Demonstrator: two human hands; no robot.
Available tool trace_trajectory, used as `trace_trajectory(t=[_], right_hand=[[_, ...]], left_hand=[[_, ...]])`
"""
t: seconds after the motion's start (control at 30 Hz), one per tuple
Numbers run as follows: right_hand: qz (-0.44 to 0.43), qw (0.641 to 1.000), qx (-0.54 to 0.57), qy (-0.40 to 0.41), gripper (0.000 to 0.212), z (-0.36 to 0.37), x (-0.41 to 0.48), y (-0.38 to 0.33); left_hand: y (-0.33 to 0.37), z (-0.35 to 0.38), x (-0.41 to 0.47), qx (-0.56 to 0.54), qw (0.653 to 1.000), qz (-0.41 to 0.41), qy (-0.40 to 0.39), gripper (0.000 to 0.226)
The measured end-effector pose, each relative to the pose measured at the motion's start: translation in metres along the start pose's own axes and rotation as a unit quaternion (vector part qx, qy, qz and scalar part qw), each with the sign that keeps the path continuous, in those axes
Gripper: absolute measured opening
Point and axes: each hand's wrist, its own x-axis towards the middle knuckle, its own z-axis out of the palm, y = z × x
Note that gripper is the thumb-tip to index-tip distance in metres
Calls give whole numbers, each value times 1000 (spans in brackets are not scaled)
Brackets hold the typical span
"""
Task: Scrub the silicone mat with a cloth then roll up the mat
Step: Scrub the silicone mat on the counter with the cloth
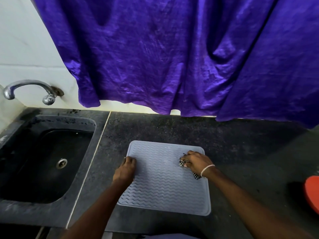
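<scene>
A grey silicone mat (162, 185) with wavy ridges lies flat on the dark stone counter (233, 144). My left hand (126, 169) rests on the mat's left edge with curled fingers, pressing it down. My right hand (196, 162) is on the mat's upper right part, closed on a black-and-white checkered cloth (183, 162). Part of the cloth sticks out under my wrist; most of it is hidden by the hand.
A black sink (22, 209) with a metal drain lies to the left, below a chrome tap (29, 88). A purple curtain (172, 57) hangs over the counter's back edge. A red object (312, 192) sits at the right edge of view.
</scene>
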Motion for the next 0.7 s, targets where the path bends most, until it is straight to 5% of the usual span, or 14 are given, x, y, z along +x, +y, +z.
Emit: trace_trajectory(t=[0.2,0.53,0.7], right_hand=[[-33,999,15,-2,37,1,24,-45],[27,999,-2,-22,41,1,-16,30],[7,1000,2,-24,39,-4,-9,15]], left_hand=[[11,2,-1,36,999,6,19,59],[7,11,7,40,999,12,6,62],[9,12,6,34,999,11,8,64]])
